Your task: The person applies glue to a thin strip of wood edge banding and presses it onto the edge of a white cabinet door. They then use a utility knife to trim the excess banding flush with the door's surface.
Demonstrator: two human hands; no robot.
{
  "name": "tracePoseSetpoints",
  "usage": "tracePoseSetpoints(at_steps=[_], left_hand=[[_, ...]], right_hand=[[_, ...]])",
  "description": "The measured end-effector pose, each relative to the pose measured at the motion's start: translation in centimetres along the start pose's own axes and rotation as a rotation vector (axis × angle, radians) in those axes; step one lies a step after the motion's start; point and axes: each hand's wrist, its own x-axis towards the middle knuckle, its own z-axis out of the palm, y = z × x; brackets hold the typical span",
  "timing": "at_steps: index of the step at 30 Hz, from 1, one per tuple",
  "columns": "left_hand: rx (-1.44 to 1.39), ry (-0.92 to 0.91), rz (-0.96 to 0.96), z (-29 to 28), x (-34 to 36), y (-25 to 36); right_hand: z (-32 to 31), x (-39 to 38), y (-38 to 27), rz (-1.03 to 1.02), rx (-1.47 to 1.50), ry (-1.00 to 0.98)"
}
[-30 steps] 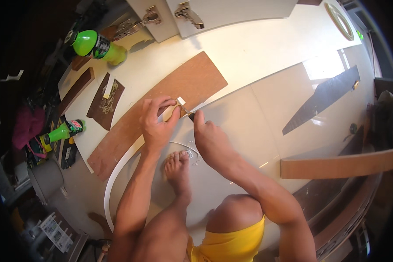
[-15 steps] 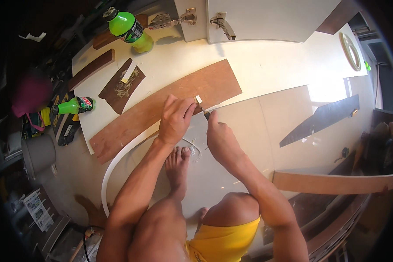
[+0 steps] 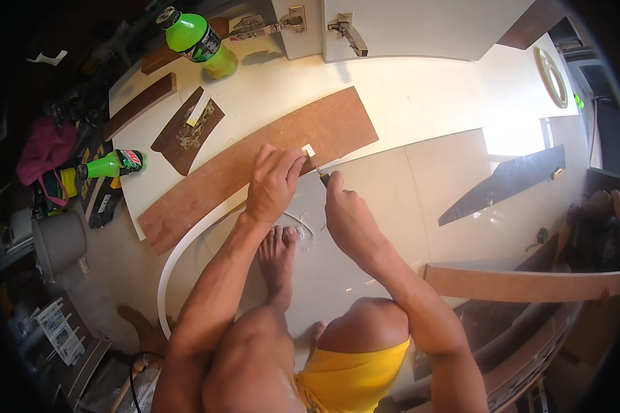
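My left hand (image 3: 272, 180) is closed with thumb and fingers pinched on the end of a white edging strip (image 3: 179, 256), over the near edge of a long brown wooden board (image 3: 324, 127). The strip's short white tip pokes out past my fingertips, and the rest curves back under my left forearm. In my right hand (image 3: 348, 210) is a knife (image 3: 325, 179) with a dark handle, its thin blade pointing at my left fingertips. Whether the blade touches the strip is too small to tell. The board lies on a white panel (image 3: 434, 103).
A dark offcut (image 3: 186, 131) with yellowish smears, a green bottle (image 3: 203, 45) and a second, tipped bottle (image 3: 117, 164) are to the left. Cabinet doors with hinges (image 3: 348, 31) stand at the back. A coiled roll (image 3: 552, 77) and a curved board (image 3: 523, 282) lie right.
The view has shifted slightly, so the scene sits a little higher and further left. My right hand has drawn the knife slightly away from my left fingertips, showing more blade.
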Motion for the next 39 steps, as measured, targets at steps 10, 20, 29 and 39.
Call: tracePoseSetpoints(at_steps=[10, 20, 29, 39], left_hand=[[-0.027, 0.018, -0.071, -0.2, 0.0, -0.9], [-0.119, 0.006, -0.067, -0.9, 0.2, -0.7], [-0.106, 0.007, -0.103, -0.7, 0.2, -0.7], [-0.066, -0.036, -0.131, -0.2, 0.2, -0.7]], right_hand=[[-0.7, -1.8, 1.5, -0.031, -0.038, -0.016], [-1.3, -0.1, -0.9, -0.008, -0.115, 0.089], [-0.8, 0.4, -0.9, 0.014, -0.195, 0.037], [-0.7, 0.9, -0.9, -0.007, -0.194, 0.053]])
